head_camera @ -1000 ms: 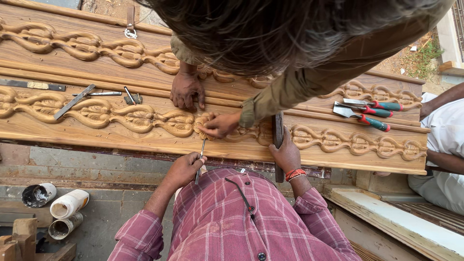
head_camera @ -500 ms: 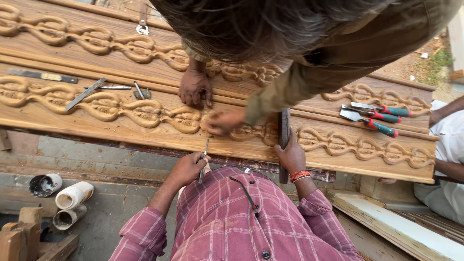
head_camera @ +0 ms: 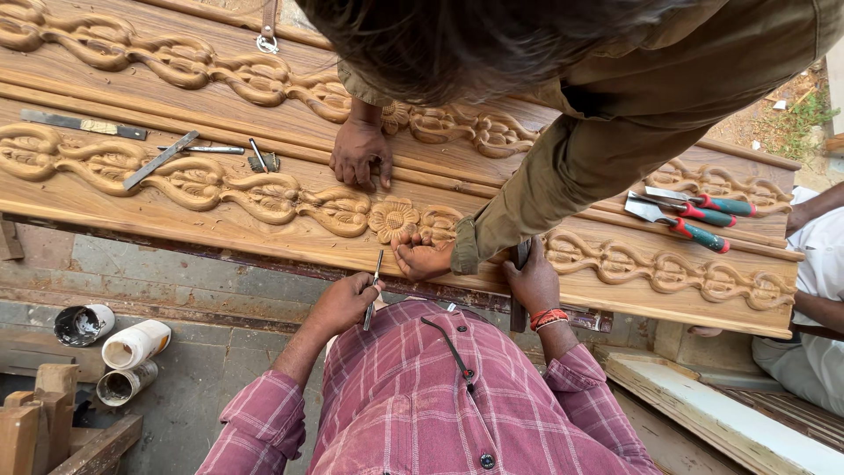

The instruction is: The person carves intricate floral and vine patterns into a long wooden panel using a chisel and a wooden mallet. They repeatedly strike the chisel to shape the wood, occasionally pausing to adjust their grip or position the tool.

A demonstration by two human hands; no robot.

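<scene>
Since a moment ago our view has slid right along the carved wooden panel [head_camera: 220, 220], while our left hand [head_camera: 347, 302] still grips a thin chisel [head_camera: 374, 286] at its near edge and our right hand [head_camera: 533, 281] stays clenched on a dark handle [head_camera: 520, 257], beside a co-worker's hand [head_camera: 422, 259].

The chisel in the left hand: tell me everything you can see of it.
The chisel is a thin metal tool with a slim dark shaft, held like a pen in the left hand. It stands steeply, its tip at the near edge of the carved wooden panel, just below a carved flower. Its lower end is hidden in the fingers.
</scene>
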